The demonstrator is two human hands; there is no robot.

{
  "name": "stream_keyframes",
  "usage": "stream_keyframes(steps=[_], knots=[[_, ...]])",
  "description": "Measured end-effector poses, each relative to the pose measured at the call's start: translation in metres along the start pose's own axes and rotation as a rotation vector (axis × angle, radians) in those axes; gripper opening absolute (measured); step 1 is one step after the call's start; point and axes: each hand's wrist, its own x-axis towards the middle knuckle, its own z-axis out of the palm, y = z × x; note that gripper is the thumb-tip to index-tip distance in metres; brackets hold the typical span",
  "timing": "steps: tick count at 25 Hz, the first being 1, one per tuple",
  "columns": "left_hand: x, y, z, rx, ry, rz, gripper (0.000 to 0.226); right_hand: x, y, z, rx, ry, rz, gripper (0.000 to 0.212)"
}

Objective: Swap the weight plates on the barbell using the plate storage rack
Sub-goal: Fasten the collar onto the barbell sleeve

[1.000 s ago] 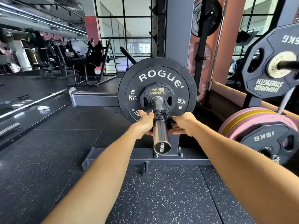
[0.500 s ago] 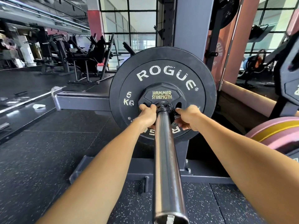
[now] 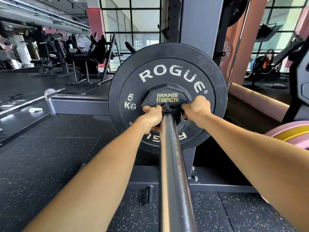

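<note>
Gym flooring (image 3: 50,164) lies below. Both hands, left hand (image 3: 151,117) and right hand (image 3: 195,110), have slid from the sleeve's end inward, fingers clamped on the collar (image 3: 172,111) against the small plate (image 3: 168,97) at twelve o'clock along the barbell (image 3: 173,164); locking looks nearly done.

Small plate (image 3: 167,98) sits before large plate (image 3: 168,74) on the barbell sleeve (image 3: 173,164).

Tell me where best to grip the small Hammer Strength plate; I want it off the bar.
Probably by the cut-out slots either side of the hub of the Hammer Strength plate, one hand per side from the sleeve's open end; its face lies flat against the Rogue plate.
</note>
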Motion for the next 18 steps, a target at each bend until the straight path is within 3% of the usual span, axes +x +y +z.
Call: stream_keyframes(steps=[2,4,9,12,15,18], knots=[[0.000,0.002,0.001,0.002,-0.002,0.002,0.030,-0.005,-0.016,-0.003,-0.147,0.025,-0.140,0.015],[-0.004,0.003,0.001,0.027,-0.031,-0.023,0.033,-0.009,-0.030,-0.003,-0.273,0.024,-0.249,0.027],[-0.003,0.004,-0.001,-0.031,-0.077,-0.065,0.038,-0.011,-0.035,-0.006,-0.391,-0.055,-0.386,0.038],[-0.008,0.010,-0.001,-0.063,-0.081,-0.075,0.016,-0.017,-0.037,-0.002,-0.485,-0.134,-0.495,0.039],[-0.014,0.012,-0.004,-0.007,-0.072,-0.063,0.017,-0.009,-0.040,0.002,-0.475,-0.205,-0.452,0.035],[-0.015,0.016,-0.005,0.063,-0.086,-0.044,0.027,-0.002,-0.030,0.000,-0.126,-0.142,-0.255,0.031]])
